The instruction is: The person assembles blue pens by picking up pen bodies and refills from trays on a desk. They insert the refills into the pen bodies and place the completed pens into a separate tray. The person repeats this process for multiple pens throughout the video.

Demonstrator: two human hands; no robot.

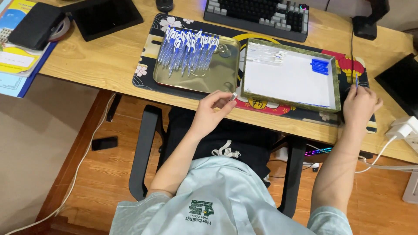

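Wooden desk (113,61), light grain, runs across the top of the head view; person seated at it in a black chair. Dark patterned desk mat (150,72) with white flowers and red lanterns lies on the desk, under both trays.

Right of centre on the mat: shallow rectangular box (334,87) with green patterned rim and white inside, a few clear wrappers in its far left corner, a small blue stack (320,66) in its far right corner.

Left of the box, just beside it: shiny gold metal tray (220,78) holding a heap of blue-and-white pens (188,51) piled at its far left part.

Black keyboard (257,15) with grey keys at the far edge. Black tablet (106,16) far left, a black pouch (32,24) beside it on coloured papers. White power adapter (402,129) at the right edge.

Left hand (213,106) at the near edge of the tray, thumb and fingers pinched together on a small silvery pen part (234,95), held just above the mat between tray and box.

Right hand (360,104) at the box's right near corner, fingers closed around a slim blue pen piece (356,80) pointing up and away.
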